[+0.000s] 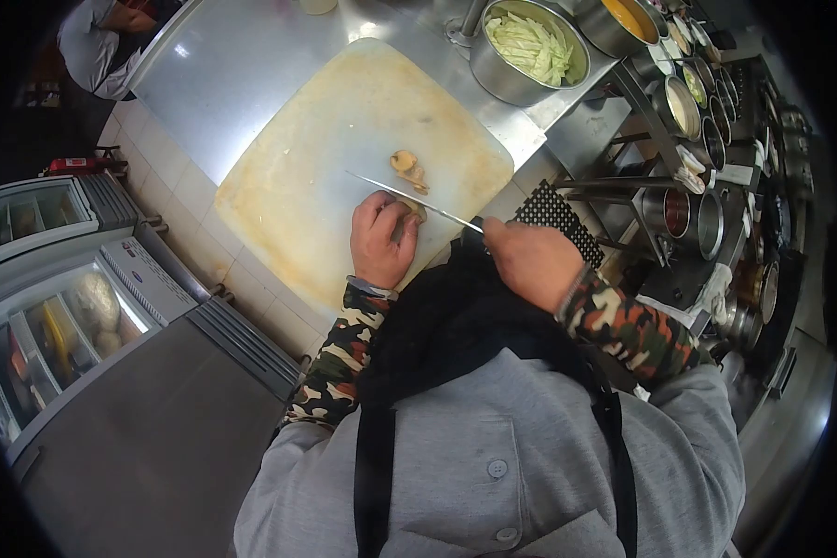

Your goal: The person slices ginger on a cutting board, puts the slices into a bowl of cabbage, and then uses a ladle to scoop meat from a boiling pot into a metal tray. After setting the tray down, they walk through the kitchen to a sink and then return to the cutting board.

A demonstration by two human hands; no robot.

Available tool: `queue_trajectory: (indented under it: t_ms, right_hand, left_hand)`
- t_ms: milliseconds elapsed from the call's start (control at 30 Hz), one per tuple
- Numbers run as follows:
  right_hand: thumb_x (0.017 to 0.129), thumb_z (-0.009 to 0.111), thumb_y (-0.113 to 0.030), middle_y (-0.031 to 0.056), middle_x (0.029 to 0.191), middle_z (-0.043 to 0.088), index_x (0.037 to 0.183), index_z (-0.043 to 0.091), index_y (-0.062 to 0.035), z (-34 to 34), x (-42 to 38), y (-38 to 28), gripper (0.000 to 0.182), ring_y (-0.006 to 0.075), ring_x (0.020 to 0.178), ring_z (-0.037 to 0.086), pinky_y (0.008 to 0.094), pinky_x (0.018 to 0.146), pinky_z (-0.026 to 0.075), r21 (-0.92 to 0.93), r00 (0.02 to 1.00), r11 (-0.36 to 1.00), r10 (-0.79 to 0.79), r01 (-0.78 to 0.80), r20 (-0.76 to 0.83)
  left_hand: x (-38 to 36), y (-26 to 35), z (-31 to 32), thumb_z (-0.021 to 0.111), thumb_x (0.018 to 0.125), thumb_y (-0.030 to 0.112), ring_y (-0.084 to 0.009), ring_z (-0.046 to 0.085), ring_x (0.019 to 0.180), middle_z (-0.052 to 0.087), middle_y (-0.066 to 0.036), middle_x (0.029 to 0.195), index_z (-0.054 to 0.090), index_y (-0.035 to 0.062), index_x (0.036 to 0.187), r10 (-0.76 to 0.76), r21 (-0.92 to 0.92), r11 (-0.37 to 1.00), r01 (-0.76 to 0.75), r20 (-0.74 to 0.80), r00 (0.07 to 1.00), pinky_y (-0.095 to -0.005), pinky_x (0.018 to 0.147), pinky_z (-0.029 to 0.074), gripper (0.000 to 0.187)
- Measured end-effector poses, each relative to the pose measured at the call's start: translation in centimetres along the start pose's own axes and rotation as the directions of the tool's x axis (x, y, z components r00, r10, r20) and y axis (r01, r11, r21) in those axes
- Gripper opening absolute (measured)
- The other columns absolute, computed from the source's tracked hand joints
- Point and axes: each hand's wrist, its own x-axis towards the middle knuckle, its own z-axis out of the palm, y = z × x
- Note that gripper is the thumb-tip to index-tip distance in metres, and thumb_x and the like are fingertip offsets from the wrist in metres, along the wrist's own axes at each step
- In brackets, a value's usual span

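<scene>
On a worn, yellowed cutting board point(316, 158), several thin brownish-yellow slices point(405, 167) that look like ginger lie in a small group. My left hand point(381, 242) has its fingers curled on a piece of ginger point(416, 210) close to the board's near edge, partly covered by the fingers. A long-bladed kitchen knife point(409, 197) passes right by those fingertips, its tip pointing to the left. Its handle is hidden in the closed fist of my right hand point(535, 263). The blade lies between the held piece and the cut slices.
Beyond the board stands a steel pot point(516, 84) of sliced pale-green vegetable on the metal counter point(223, 84). Several food containers line the right side. A glass-topped fridge point(74, 344) is at left. Another person point(102, 46) is at the upper left.
</scene>
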Motion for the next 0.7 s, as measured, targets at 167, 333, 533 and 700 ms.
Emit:
queue_trajectory:
  t_ms: [167, 333, 533, 700]
  right_hand:
    - [0.084, 0.051, -0.010, 0.0172, 0.074, 0.064, 0.096, 0.052, -0.0039, 0.9, 2.8, 0.5, 0.014, 0.0387, 0.070, 0.064, 0.0481, 0.063, 0.051, 0.073, 0.999, 0.997, 0.007, -0.009, 0.033]
    - [0.083, 0.052, -0.010, 0.0143, 0.076, 0.064, 0.096, 0.052, -0.0057, -1.1, -0.1, 0.4, 0.013, 0.0326, 0.069, 0.065, 0.0432, 0.058, 0.051, 0.038, 0.999, 0.998, 0.042, -0.043, 0.011]
    - [0.088, 0.055, -0.016, 0.0104, 0.068, 0.059, 0.093, 0.053, -0.0076, -1.1, -2.6, 0.2, 0.009, 0.0299, 0.061, 0.062, 0.0408, 0.053, 0.049, -0.023, 0.997, 1.000, -0.004, 0.003, -0.071]
    - [0.087, 0.056, -0.015, 0.0102, 0.068, 0.058, 0.093, 0.053, -0.0069, -1.1, -3.3, 0.1, 0.010, 0.0294, 0.061, 0.062, 0.0408, 0.053, 0.050, -0.029, 0.997, 1.000, -0.008, 0.006, -0.074]
  left_hand:
    - [-1.0, 0.3, -0.9, 0.071, 0.077, 0.009, -0.0323, 0.056, 0.092, 0.056, -0.014, 0.105, 0.065, 0.0045, 0.095, -0.008, -0.019, 1.000, 0.008, 0.013, 1.000, -0.0384, 0.078, 0.048, 0.020]
    - [-1.7, 1.0, -1.9, 0.071, 0.080, 0.009, -0.0278, 0.056, 0.093, 0.051, -0.013, 0.104, 0.065, 0.0041, 0.103, -0.150, 0.009, 0.989, 0.149, 0.100, 0.984, -0.0346, 0.078, 0.048, 0.025]
    - [-0.8, 1.0, -1.1, 0.073, 0.078, 0.011, -0.0261, 0.055, 0.088, 0.049, -0.013, 0.104, 0.064, 0.0041, 0.101, -0.132, 0.041, 0.991, 0.131, 0.026, 0.991, -0.0344, 0.074, 0.048, 0.025]
    - [-0.3, 1.2, -0.8, 0.075, 0.076, 0.014, -0.0277, 0.055, 0.089, 0.049, -0.014, 0.103, 0.064, 0.0038, 0.100, -0.190, 0.051, 0.981, 0.187, 0.048, 0.981, -0.0359, 0.073, 0.048, 0.028]
